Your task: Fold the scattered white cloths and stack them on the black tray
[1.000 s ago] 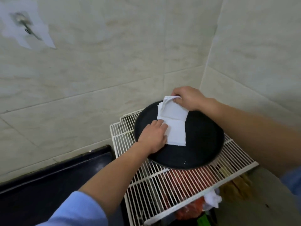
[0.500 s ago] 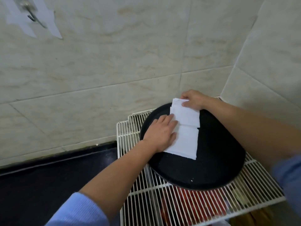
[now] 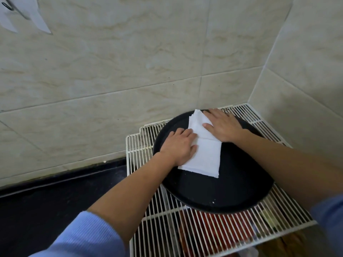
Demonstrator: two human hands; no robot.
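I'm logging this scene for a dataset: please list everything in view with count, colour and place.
cloths: one folded stack, white, on the tray
tray: one, black, on the wire rack
wire rack: one, white, in the wall corner
red things: count unclear, under the rack
surface: one, black, left of the rack
wall tiles: several, beige, behind and right
left hand: one, flat on the stack's left edge
right hand: one, flat on the stack's far end
sleeves: two, light blue

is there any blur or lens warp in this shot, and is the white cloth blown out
Head view: wide-angle warp bows the wall's grout lines; the right sleeve at the frame edge is smeared; the white cloths on the black tray are bright, yet their fold line still reads.
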